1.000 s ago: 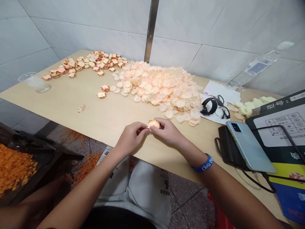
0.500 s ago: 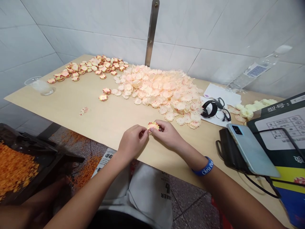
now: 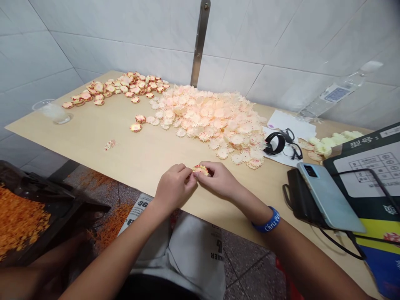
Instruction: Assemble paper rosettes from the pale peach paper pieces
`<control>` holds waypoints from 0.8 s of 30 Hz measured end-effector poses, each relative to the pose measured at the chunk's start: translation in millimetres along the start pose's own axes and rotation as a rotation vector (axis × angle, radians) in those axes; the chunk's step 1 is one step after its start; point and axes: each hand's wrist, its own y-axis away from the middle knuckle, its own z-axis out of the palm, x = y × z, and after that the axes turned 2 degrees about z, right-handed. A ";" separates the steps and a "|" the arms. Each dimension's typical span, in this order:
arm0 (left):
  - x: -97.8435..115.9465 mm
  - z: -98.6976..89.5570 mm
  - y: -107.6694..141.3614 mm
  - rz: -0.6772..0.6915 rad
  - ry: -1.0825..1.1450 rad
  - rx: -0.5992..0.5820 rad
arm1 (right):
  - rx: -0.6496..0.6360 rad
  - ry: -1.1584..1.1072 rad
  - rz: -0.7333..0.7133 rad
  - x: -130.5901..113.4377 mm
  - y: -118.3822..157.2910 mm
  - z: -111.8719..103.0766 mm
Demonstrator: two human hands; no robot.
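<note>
Over the front edge of the table, my right hand (image 3: 218, 178) is closed round a small artificial flower (image 3: 200, 170) with a pale face and a red-and-yellow toothed rim. My left hand (image 3: 176, 183) meets its left side, thumb and forefinger pinched together at the rim; whatever lies between those fingertips is hidden. Beyond my hands spreads a big heap of pale pink petal discs (image 3: 212, 114). Left of that heap lie two red-rimmed flowers (image 3: 136, 127), and a pile of similar flowers (image 3: 131, 86) sits at the back left.
A plastic cup (image 3: 56, 112) lies tipped at the table's left. Tiny coloured scraps (image 3: 109, 144) are nearer the front. On the right are eyeglasses (image 3: 293, 151), a black watch (image 3: 275, 143), a bottle (image 3: 337, 92), a phone (image 3: 331, 196) and a dark box (image 3: 371, 166). Orange pieces (image 3: 21, 221) fill a lower-left container.
The flower has been tilted in my right hand, so its face shows more edge-on. My right hand has dropped slightly; my left hand stays at the rim.
</note>
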 end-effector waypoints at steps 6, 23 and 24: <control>1.9 -1.2 0.5 -0.017 0.024 -0.031 | -0.050 0.083 -0.083 -3.5 2.2 -3.9; -4.8 -18.8 -8.4 -0.035 0.603 -0.285 | -0.302 -0.482 0.042 7.4 1.7 -5.7; -4.7 -17.3 -7.8 -0.028 0.576 -0.255 | -0.307 -0.477 0.048 5.8 2.0 -5.5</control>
